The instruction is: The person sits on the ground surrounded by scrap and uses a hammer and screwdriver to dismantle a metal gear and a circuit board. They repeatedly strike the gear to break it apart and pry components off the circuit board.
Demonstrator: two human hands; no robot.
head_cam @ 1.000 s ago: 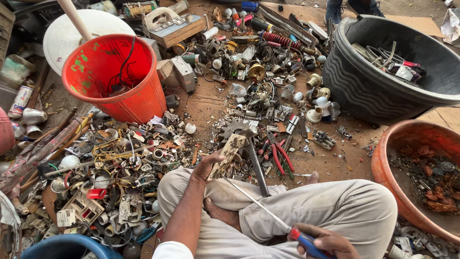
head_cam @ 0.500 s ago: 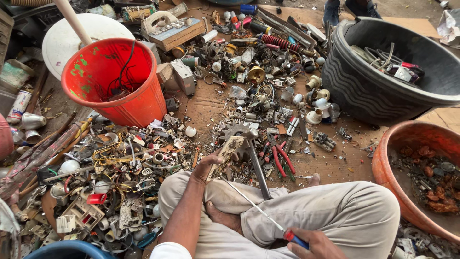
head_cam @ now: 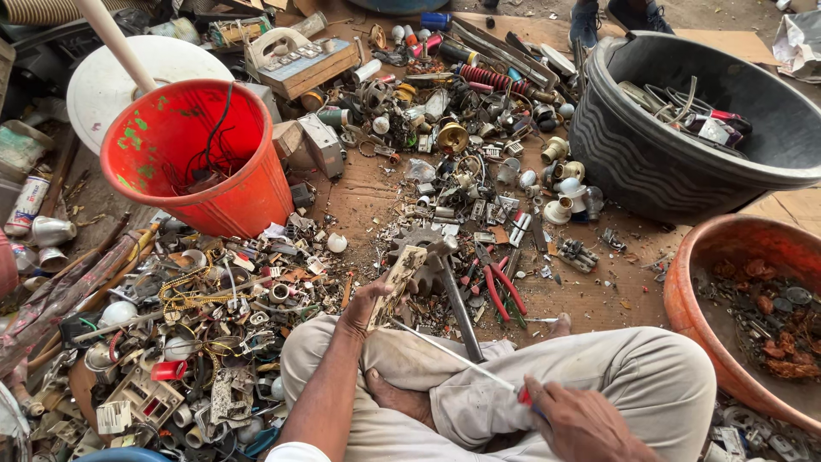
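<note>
I sit cross-legged on the ground among scrap. My left hand (head_cam: 363, 301) grips a flat, pale, worn strip of scrap (head_cam: 398, 281) and holds it upright on the ground in front of my knees. My right hand (head_cam: 590, 421), low at the bottom edge, is closed on a screwdriver (head_cam: 466, 361) with a red and blue handle. Its long thin shaft runs up-left and its tip meets the base of the strip. A hammer (head_cam: 453, 295) with a grey metal handle lies just beyond, its head beside the strip.
An orange bucket (head_cam: 248, 201) holding wires stands at the left. A black tub (head_cam: 637, 162) sits at the right, a brown bowl (head_cam: 697, 278) of rusty bits below it. Red-handled pliers (head_cam: 498, 287) and heaps of small metal parts cover the ground. Another person's feet (head_cam: 607, 17) show at the top.
My right hand has drawn slightly back and down with the screwdriver. The left hand keeps the strip in the same spot. The camera has tilted a little.
</note>
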